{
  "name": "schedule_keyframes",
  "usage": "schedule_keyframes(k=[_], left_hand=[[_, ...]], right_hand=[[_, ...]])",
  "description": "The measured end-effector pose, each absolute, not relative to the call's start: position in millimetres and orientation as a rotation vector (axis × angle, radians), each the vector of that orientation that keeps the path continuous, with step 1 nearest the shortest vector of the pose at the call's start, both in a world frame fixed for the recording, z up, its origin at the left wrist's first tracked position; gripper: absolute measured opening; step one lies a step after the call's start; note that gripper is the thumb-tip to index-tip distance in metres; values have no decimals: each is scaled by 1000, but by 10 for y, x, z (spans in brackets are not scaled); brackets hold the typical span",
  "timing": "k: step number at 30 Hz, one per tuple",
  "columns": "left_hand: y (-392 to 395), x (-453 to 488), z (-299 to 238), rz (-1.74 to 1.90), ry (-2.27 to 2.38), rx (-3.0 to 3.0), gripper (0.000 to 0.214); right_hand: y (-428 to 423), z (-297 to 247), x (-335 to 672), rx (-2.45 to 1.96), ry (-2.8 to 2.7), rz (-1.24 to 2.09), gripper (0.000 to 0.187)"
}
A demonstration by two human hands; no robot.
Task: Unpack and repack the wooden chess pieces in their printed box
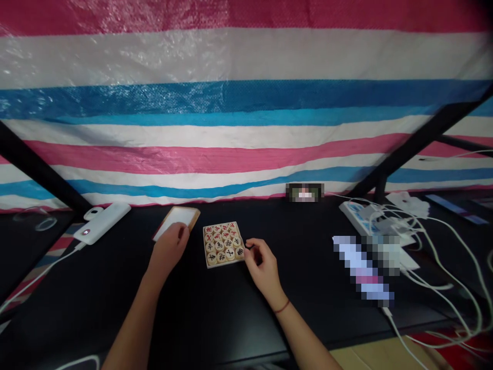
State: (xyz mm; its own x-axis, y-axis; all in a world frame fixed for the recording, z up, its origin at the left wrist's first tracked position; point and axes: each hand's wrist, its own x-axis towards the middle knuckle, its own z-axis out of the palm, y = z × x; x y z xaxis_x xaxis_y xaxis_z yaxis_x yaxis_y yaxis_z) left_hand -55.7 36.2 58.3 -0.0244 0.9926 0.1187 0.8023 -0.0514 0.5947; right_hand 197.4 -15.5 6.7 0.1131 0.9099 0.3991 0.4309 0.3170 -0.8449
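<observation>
A shallow white tray holds rows of round Chinese chess pieces, red characters at the back and black at the front. At the tray's right edge is my right hand, thumb and index finger curled together against its near right corner. Farther left, a box lid with a whitish inside and a tan rim lies tilted. My left hand is closed over the lid's near right side, its fingers curled and the fingertips partly hidden.
On the black table, a white power bank with a cable lies at left. A power strip, tangled white cables and a blurred phone-like object are at right. A small blurred screen stands at the back, before a striped sheet.
</observation>
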Motion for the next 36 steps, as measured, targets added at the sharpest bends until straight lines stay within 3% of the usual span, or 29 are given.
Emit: schedule_keyframes(k=[3, 5, 8, 12, 18, 25, 29, 36], left_hand=[[354, -514, 783, 1138, 1630, 1479, 25], [373, -460, 865, 1288, 1300, 1158, 28], [408, -343, 820, 1228, 974, 877, 35], [421, -211, 530, 1015, 894, 694, 40], [415, -190, 350, 933, 1201, 815, 47], [438, -217, 401, 644, 1694, 1371, 45], [427, -199, 382, 543, 1735, 1428, 49], [441, -169, 306, 683, 1732, 1487, 48]], right_hand=[[-85, 172, 1913, -1256, -1435, 573, 14], [6, 255, 1866, -1197, -1388, 653, 28], [149, 339, 1804, -1088, -1258, 881, 50], [227, 312, 1786, -1024, -1127, 1095, 55], [215, 198, 1874, -1176, -1186, 1209, 51], [250, 191, 1912, -1351, -1430, 842, 38], [277, 175, 1949, -1382, -1509, 772, 34], [303, 136, 1997, -1392, -1539, 753, 36]])
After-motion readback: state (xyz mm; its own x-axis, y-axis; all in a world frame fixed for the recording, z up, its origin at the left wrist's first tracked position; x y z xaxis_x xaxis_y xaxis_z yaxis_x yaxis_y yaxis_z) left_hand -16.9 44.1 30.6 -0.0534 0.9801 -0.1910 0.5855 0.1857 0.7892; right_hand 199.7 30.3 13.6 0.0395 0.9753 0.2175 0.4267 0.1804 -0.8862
